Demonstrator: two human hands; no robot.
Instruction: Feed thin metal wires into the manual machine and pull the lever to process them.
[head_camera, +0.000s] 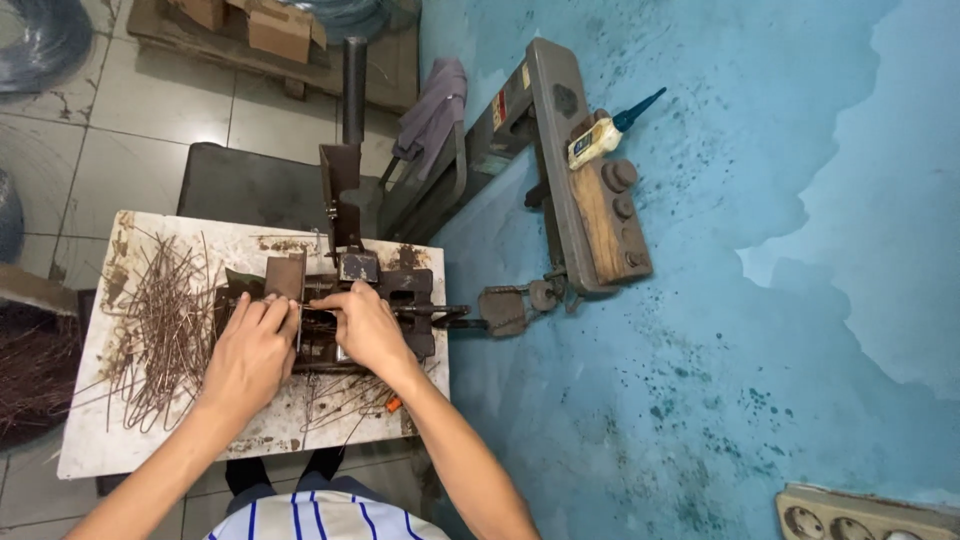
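A workshop corner with a water-stained turquoise wall (780, 200) and pale floor tiles (120, 150) frames a small, rust-marked white surface (90, 450), seen from above by the person seated at it, a striped shirt just showing at the bottom edge. Bolted to the surface is a dark, hand-operated wire-bending jig (400, 290) with an upright lever handle (354, 90) rising behind it. The left hand (248, 352) rests against the jig's left side, fingers curled narrowly around a thin length of steel wire (300, 330) that stands at the jig's mouth. The right hand (368, 325) lies over the middle of the jig, fingertips pinched close at the same wire; how firmly either hand grips cannot be told from this angle. A loose heap of cut wire pieces (160, 320) sprawls across the surface just left of the left hand, and a few more lie near the front edge. Along the wall leans a heavy metal frame (560, 150) carrying a wooden block (600, 225) and a small glue bottle with a blue nozzle (605, 130); a grey cloth (432, 110) hangs over a bar beside it. With both hands so close to the jig's moving parts, a pinched finger looks the likeliest mishap if the lever came down, and the sharp wire ends nearby could scratch a wrist.
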